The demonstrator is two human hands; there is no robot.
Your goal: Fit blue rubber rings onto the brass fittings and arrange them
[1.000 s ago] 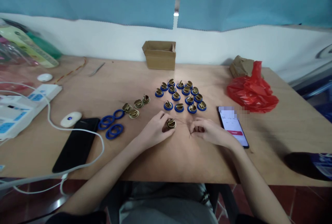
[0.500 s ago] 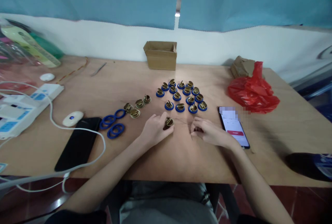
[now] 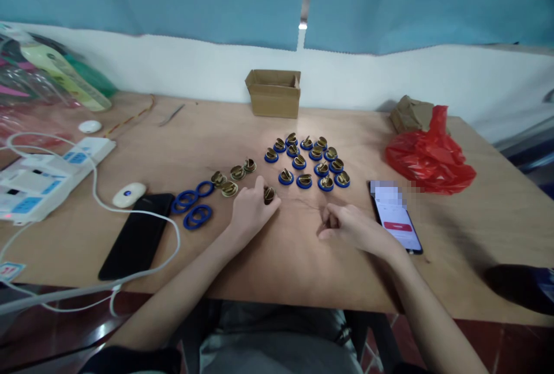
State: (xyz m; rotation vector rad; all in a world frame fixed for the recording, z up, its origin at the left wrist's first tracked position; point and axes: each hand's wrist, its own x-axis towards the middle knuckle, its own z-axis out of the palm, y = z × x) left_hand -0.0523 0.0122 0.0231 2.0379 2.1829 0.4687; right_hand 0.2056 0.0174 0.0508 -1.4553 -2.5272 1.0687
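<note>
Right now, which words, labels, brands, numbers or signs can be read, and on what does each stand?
None can be read.
Lit phone: partly pixelated, the rest blurred.
Power strip: blue labels, too small.
Card at left edge: red marks, too blurred.
Yellow-green bottle: too blurred.
Dark item, right edge: too blurred.
Brass pieces: none visible.

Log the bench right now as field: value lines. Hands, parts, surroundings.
left hand: holding a brass-coloured piece
right hand: fingers curled, low over the table; grip contents unclear
ringed pieces: clustered beyond the hands, seated in blue rings
ringless pieces: four, beyond the left hand
loose blue rings: between ringless pieces and black phone
lit phone: right of right hand
cardboard box: back of table
red bag: far right
</note>
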